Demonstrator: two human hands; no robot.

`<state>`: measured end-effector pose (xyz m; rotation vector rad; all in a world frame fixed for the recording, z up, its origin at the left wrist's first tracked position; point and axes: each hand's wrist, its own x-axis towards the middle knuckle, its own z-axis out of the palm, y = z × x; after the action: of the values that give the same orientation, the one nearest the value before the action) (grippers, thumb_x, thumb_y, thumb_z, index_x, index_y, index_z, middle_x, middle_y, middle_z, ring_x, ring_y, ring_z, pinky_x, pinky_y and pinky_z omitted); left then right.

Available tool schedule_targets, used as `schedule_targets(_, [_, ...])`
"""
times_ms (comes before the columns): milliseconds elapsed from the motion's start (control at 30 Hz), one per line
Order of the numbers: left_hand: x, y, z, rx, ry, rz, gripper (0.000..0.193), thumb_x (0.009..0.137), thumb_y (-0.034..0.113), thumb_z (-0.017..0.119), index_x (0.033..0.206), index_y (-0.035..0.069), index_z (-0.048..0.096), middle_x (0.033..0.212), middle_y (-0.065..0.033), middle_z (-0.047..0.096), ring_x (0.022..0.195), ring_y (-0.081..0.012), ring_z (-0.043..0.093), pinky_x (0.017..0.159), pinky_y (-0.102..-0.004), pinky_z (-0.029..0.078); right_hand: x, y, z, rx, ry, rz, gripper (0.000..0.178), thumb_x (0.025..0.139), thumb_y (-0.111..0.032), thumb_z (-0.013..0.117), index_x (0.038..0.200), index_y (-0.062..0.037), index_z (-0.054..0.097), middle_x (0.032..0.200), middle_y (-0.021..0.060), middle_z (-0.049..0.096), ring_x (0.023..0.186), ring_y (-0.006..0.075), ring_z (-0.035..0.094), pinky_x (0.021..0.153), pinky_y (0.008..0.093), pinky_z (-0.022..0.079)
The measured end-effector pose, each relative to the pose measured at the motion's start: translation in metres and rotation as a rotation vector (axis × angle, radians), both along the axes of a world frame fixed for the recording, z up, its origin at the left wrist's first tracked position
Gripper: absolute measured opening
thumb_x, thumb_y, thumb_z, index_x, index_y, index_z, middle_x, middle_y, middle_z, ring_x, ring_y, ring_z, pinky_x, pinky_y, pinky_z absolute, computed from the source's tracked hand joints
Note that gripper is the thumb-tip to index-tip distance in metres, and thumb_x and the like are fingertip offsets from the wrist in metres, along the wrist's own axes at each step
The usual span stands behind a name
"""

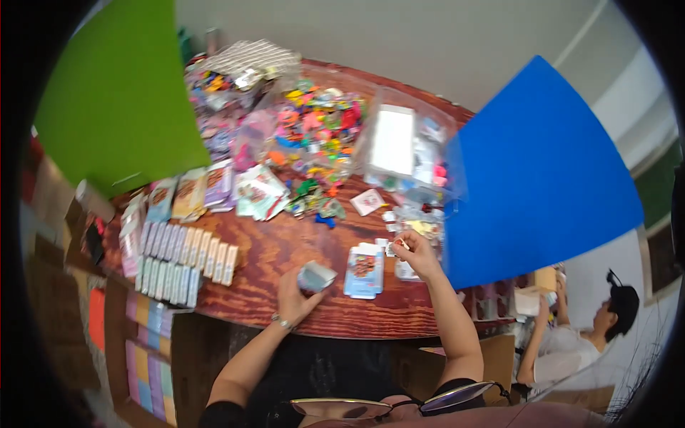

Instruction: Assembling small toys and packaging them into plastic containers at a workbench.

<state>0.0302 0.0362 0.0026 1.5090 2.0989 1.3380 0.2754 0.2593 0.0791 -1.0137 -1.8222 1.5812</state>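
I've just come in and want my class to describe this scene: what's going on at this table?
A person is working with both hands at a reddish wooden table. The left hand grips a small open box near the front edge; the right hand pinches a small item, too blurred to identify. Between them lies a flat light-blue carton. Slim boxes stand in rows at left, and colourful small pieces are heaped behind.
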Motion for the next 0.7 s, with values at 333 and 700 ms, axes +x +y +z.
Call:
schedule_targets(333, [0.009,0.004,0.001,0.041,-0.023,0.029,0.081,0.064,0.019,0.086,0.134,0.004,0.048,0.118,-0.0185,0.059,0.109,-0.0384,0.057,0.093,-0.0456,0.047,-0.117,-0.104,0.032,0.896,-0.230,0.373,0.032,0.085,-0.017,0.072,0.116,-0.0112,0.064,0.092,0.0130,0.068,0.085,0.0335,0.068,0.069,0.0434,0.054])
schedule_targets(700, [0.002,-0.004,0.000,0.124,-0.045,0.074,0.097,0.065,0.023,0.090,0.144,0.004,0.037,0.128,-0.0204,0.057,0.114,-0.0381,0.060,0.093,-0.0451,0.051,-0.107,-0.112,0.012,1.038,-0.024,0.176,0.028,0.080,-0.010,0.077,0.105,-0.0051,0.068,0.101,0.0114,0.069,0.085,0.0296,0.067,0.071,0.0391,0.054])
